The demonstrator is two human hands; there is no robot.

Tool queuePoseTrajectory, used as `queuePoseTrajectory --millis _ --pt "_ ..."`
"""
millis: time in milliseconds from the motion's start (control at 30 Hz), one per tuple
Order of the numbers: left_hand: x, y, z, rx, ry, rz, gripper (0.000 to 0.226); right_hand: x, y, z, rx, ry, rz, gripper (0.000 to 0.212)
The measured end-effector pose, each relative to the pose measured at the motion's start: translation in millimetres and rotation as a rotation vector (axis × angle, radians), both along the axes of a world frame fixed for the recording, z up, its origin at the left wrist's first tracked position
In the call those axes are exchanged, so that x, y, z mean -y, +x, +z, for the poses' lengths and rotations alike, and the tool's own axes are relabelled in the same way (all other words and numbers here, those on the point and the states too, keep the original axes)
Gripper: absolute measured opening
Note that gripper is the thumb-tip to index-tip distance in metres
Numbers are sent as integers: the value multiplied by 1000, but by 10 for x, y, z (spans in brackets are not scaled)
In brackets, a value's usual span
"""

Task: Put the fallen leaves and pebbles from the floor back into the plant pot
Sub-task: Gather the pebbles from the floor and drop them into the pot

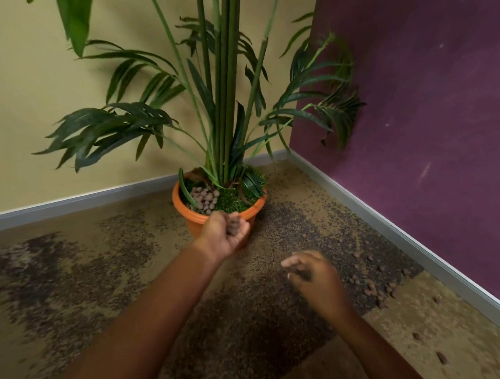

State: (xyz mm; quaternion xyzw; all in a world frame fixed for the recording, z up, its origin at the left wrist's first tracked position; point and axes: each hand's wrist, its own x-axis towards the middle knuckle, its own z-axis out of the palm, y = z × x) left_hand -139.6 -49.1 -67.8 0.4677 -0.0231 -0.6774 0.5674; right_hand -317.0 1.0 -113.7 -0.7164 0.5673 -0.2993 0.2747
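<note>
left hand point(226, 235) cupped around pebbles point(235, 225) at the near rim of the orange pot point(194, 224) | right hand point(317, 272) low over the floor point(99, 283), fingers curled, too blurred to tell if it holds anything | loose pebbles point(374, 287) scattered on the floor near the purple wall point(435, 112)

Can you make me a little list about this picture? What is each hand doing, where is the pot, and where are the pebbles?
left hand: cupped round a handful of pebbles, at the near rim of the plant pot
right hand: low over the carpet, fingers curled; too blurred to tell if it holds anything
plant pot: orange, upright, in the corner between the yellow wall and the purple wall
inside the pot: a green plant and a heap of pebbles
loose pebbles: scattered on the carpet near the purple wall
</note>
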Motion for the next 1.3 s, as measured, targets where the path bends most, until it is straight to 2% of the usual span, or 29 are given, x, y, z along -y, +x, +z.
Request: queuePoseTrajectory --millis 200,300,400,567,733,867,1033,1133,1200,1300 --pt "259 273 302 78 -102 125 39 -36 -149 -337 -129 135 8 20" --pt "303 306 332 91 -72 83 37 -72 -215 -454 -170 187 1 20" --pt "299 315 392 27 -61 47 37 -102 -247 -527 -200 216 3 21" --pt "227 276 518 63 -38 13 54 -171 -286 -596 -250 240 15 20" --pt "222 217 439 122 -110 7 35 -264 -371 -700 -321 200 24 24" --pt "110 4 354 362 -178 -1 49 -392 -454 -799 -382 155 11 29" --pt "-65 -270 116 924 -166 17 53 -517 -584 -889 -427 152 -6 35" --pt "-322 -498 -146 1245 -316 -113 56 -558 -678 -916 -442 169 -30 38" --pt "-489 -645 -362 1368 -434 -255 56 -584 -746 -915 -463 157 -62 40" --pt "-634 -824 -670 1482 -500 -572 54 -619 -869 -925 -452 134 -112 36"
